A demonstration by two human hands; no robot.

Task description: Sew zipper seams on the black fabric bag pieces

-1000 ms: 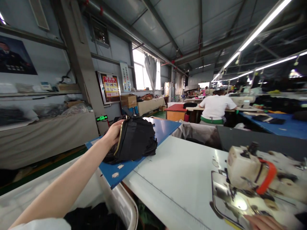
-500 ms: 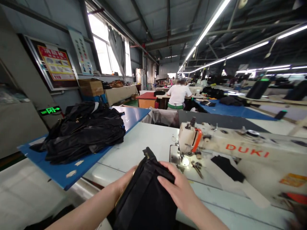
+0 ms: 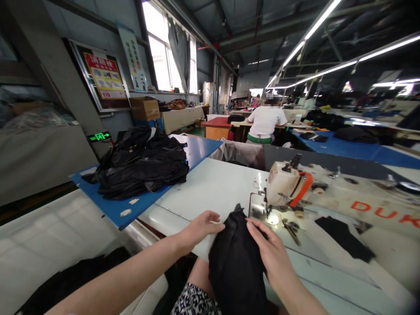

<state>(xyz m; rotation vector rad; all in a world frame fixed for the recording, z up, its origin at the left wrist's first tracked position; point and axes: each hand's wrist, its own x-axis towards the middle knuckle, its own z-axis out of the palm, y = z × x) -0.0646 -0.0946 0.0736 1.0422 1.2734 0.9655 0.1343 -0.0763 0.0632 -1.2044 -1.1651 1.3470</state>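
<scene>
A black fabric piece [image 3: 238, 262] hangs over the front edge of the pale sewing table, its gathered top lying near the machine's needle plate. My right hand [image 3: 272, 251] grips its upper right side, thumb and forefinger at the top. At the upper left edge is my left hand [image 3: 201, 229], fingers loosely curved and thumb apart from them; the thumb tip meets or nearly meets the cloth. Just right of the cloth's top stands the sewing machine [image 3: 284, 183] with its lamp lit. Metal scissors or snips [image 3: 291, 231] lie beside the needle area.
A heap of black fabric pieces [image 3: 144, 164] covers much of the blue board [image 3: 164, 192] at left. A black strip [image 3: 344, 238] rests by the machine arm. More dark cloth [image 3: 75, 280] lies low at left. Ahead, a person in white [image 3: 266, 120] sits at another table.
The view has swung left and the fabric has been turned; its zipper edge no longer shows. My left hand has come off its left side. My right hand still grips it.
</scene>
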